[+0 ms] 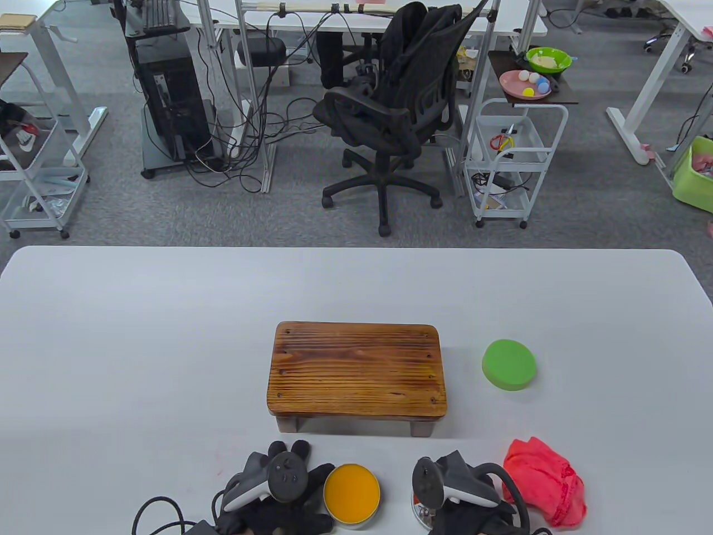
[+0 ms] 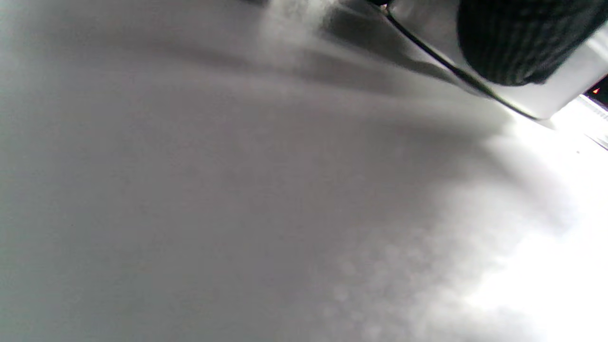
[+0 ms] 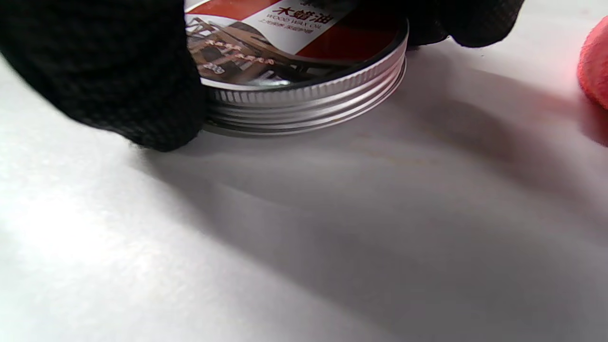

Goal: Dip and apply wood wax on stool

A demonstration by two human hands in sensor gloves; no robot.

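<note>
The wooden stool (image 1: 356,370) stands at the table's middle. The open wax tin (image 1: 352,493), full of orange wax, sits at the near edge in front of it. My left hand (image 1: 301,496) is at the tin's left side. In the left wrist view a gloved finger (image 2: 513,42) presses on the tin's metal wall (image 2: 565,90). My right hand (image 1: 445,501) rests on the table to the tin's right and grips the tin's lid (image 3: 308,95), which lies flat, between its fingers (image 3: 109,85). A green round sponge (image 1: 509,364) lies to the right of the stool.
A crumpled red cloth (image 1: 548,487) lies just right of my right hand and shows at the edge of the right wrist view (image 3: 593,66). A black cable (image 1: 159,512) trails from my left hand. Beyond the table's far edge stand an office chair (image 1: 390,111) and a cart.
</note>
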